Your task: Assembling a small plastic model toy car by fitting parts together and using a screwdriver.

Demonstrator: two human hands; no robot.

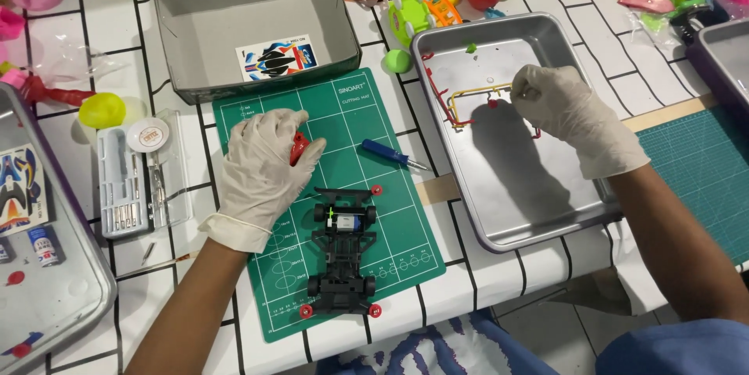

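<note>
My left hand (261,168), in a white glove, rests on the green cutting mat (328,121) and is closed on a small red plastic part (298,148). Just below it on the mat lies a black toy car chassis (342,250) with red rollers at its corners. A blue screwdriver (390,154) lies on the mat to the right of that hand. My gloved right hand (566,113) reaches into the metal tray (515,219) and pinches a small piece at a yellow and red plastic parts frame (472,102).
A grey box (253,0) with a sticker sheet stands behind the mat. A clear tool case (136,176) lies left of it. Another metal tray (58,312) sits at the far left, a second green mat (702,172) at the right. Colourful toys crowd the back edge.
</note>
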